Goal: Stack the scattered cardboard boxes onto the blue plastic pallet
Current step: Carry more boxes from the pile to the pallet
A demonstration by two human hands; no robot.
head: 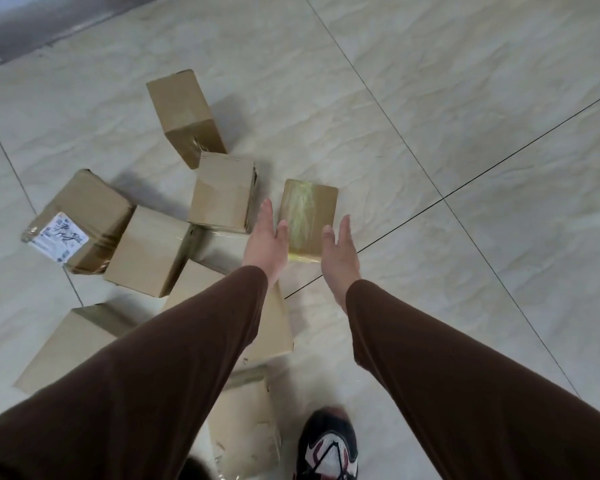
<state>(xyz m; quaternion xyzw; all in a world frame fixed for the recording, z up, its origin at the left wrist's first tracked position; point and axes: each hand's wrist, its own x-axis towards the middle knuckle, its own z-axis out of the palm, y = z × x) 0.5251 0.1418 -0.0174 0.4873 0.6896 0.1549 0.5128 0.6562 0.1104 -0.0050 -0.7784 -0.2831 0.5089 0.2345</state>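
- Head view: A person in brown sleeves reached both arms down toward a small taped cardboard box (308,221) that stood on the pale tiled floor (465,133), at the right edge of a scatter of boxes.
- The left hand (265,242) and the right hand (338,258) flanked that box, fingers straight and spread, palms turned inward; neither hand gripped anything, and whether the palms touched the cardboard could not be told from this angle.
- To the left lay the rest of the load: a tall box (184,116) farthest off, a squat box (222,192) just beside the left hand, a labelled box (78,221) with a white shipping sticker, a plain box (146,251) touching it, and others partly hidden under the left sleeve (153,358).
- The blue plastic pallet did not appear in the picture.
- A sneaker (328,445) stood on the tile near the bottom edge.
- The small box looked light and stiff, its top glossy with yellowish tape that was likely slick; a squeeze on the two opposite bare cardboard sides, low down, appeared the surest hold.
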